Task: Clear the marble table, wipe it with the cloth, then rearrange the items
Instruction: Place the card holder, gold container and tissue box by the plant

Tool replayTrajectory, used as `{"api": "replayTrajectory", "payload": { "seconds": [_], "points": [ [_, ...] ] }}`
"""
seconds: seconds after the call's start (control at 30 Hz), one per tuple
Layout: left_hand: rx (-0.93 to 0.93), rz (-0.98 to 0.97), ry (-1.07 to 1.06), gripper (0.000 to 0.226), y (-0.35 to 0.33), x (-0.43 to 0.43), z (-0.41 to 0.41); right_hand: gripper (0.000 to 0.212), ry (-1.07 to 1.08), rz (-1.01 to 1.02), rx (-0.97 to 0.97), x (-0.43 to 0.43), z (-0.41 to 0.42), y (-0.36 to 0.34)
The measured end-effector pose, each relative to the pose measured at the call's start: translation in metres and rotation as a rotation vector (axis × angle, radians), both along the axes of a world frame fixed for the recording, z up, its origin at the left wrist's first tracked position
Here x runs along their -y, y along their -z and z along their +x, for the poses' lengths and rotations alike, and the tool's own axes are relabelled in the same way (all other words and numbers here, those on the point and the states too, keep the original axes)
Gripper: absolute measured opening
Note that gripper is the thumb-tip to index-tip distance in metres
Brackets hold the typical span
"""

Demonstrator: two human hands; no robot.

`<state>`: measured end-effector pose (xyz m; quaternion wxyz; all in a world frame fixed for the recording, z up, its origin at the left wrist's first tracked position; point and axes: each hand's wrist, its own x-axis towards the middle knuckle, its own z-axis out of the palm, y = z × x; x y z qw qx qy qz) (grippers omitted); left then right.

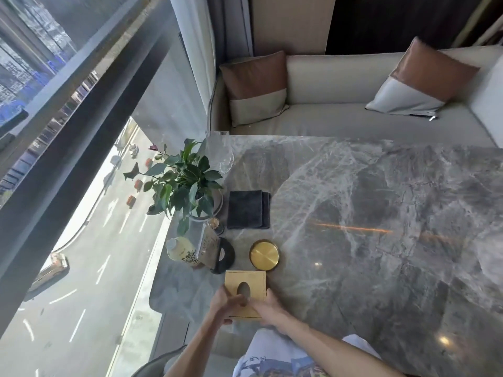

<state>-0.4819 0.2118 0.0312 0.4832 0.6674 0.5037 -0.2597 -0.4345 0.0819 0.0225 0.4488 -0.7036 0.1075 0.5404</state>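
Note:
A gold square tissue box (251, 281) with an oval slot sits near the front left edge of the grey marble table (367, 213). My left hand (224, 303) grips its left front corner and my right hand (268, 306) holds its right front side. Behind the box lie a round gold coaster (264, 254), a black stand (224, 255), a clear sign holder (208, 244) and a pale yellow bottle (181, 248). A folded dark grey cloth (248, 209) lies flat further back. A potted green plant (185, 180) and an empty glass (221, 152) stand along the left edge.
A large window (81, 159) runs along the left, right beside the table edge. A beige sofa (340, 118) with two brown-and-white cushions stands behind the table. The right part of the marble top shows only bare stone.

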Motion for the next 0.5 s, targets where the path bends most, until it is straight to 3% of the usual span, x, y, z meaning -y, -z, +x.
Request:
{"api": "replayTrajectory", "payload": {
  "seconds": [0.2, 0.37, 0.5],
  "points": [
    [0.008, -0.029, 0.027, 0.050, 0.005, -0.019, -0.003, 0.059, -0.023, -0.047, -0.009, -0.017, -0.002, 0.013],
    [0.019, -0.040, 0.031, 0.049, 0.007, -0.023, -0.007, 0.035, -0.045, -0.042, -0.004, -0.019, 0.000, 0.008],
    [0.004, -0.044, 0.026, 0.054, 0.008, -0.025, -0.008, 0.051, -0.072, -0.071, 0.010, -0.021, -0.002, 0.011]
  ]
}}
